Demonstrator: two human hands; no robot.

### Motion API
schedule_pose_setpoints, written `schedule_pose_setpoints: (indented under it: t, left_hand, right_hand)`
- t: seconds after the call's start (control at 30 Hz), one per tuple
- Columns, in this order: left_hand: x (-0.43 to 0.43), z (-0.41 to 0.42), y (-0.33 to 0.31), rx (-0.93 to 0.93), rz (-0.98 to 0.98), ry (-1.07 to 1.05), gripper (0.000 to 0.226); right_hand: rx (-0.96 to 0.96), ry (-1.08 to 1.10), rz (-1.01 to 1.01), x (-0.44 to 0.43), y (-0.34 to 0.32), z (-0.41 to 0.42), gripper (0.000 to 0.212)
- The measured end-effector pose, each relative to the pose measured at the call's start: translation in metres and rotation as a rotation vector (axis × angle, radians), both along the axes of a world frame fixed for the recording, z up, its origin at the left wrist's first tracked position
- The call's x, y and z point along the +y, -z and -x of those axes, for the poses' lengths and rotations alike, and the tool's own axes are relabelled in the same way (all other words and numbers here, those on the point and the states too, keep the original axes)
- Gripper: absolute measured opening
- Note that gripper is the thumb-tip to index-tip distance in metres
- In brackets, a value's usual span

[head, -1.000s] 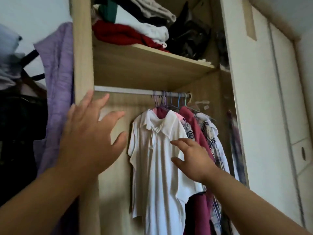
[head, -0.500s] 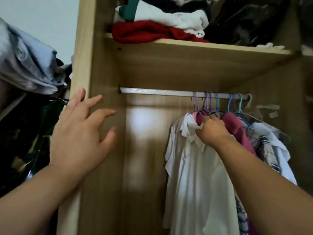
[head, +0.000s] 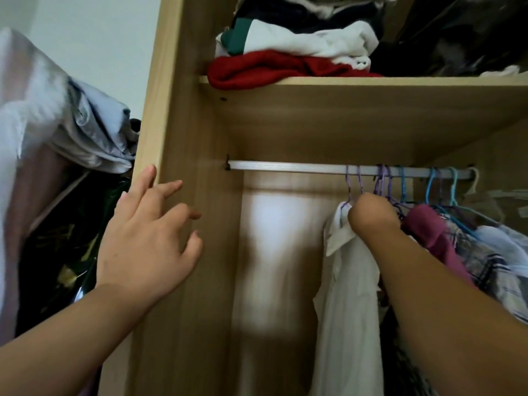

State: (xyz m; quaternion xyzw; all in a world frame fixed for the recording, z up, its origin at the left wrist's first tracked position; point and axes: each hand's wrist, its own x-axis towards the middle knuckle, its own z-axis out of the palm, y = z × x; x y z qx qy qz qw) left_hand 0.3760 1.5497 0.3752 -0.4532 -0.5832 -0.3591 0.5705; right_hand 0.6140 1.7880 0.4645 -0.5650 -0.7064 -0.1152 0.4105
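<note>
Wardrobe: light wood-grain panels, occupying the centre and right of the frame. Shelf: horizontal, across the upper right, loaded with folded clothes. Rail: silver metal, mounted horizontally just below the shelf. Back panel: one bright patch of light at frame centre, dim elsewhere. Wall: plain, pale, upper left of the frame.

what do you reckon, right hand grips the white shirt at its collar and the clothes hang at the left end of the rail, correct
No: the clothes hang at the right end of the rail, as the head view shows. The right hand does grip the white shirt at its collar.
</note>
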Motion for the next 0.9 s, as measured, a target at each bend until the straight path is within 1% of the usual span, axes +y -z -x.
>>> schedule_pose_setpoints:
  t: [0.07, 0.23, 0.37, 0.53, 0.63, 0.7, 0.77, 0.8, 0.87, 0.9]
  left_hand:
    - [0.0, 0.001, 0.0, -0.002, 0.002, -0.004, 0.038]
    - [-0.001, 0.002, 0.0, 0.004, -0.011, 0.016, 0.037]
    - [0.0, 0.004, 0.001, 0.01, -0.005, 0.012, 0.031]
    - [-0.002, 0.004, 0.0, -0.005, 0.045, 0.021, 0.033]
    - [-0.006, -0.002, 0.0, -0.042, 0.068, 0.063, 0.035]
    - [-0.008, -0.012, 0.001, -0.077, 0.099, 0.113, 0.037]
    - [-0.003, -0.028, 0.007, -0.053, 0.134, 0.196, 0.034]
    - [0.003, -0.038, 0.011, -0.028, 0.165, 0.247, 0.032]
    - [0.02, -0.055, 0.022, -0.002, 0.257, 0.398, 0.031]
    - [0.03, -0.064, 0.031, -0.015, 0.328, 0.49, 0.034]
  right_hand:
    - [0.024, -0.001, -0.038, -0.002, -0.001, 0.0, 0.022]
    - [0.015, -0.015, -0.149, -0.008, -0.007, -0.002, 0.022]
    - [0.049, -0.034, -0.175, -0.014, -0.005, -0.012, 0.02]
    - [0.042, -0.07, -0.274, -0.038, 0.021, -0.042, 0.017]
    - [0.034, -0.123, -0.308, -0.06, 0.048, -0.067, 0.022]
    - [0.001, -0.142, -0.295, -0.075, 0.067, -0.086, 0.025]
    - [-0.003, -0.17, -0.238, -0.095, 0.085, -0.105, 0.025]
    - [0.027, -0.204, -0.211, -0.105, 0.093, -0.115, 0.024]
    - [0.08, -0.26, -0.152, -0.128, 0.104, -0.132, 0.022]
    - [0.083, -0.272, -0.123, -0.142, 0.111, -0.139, 0.021]
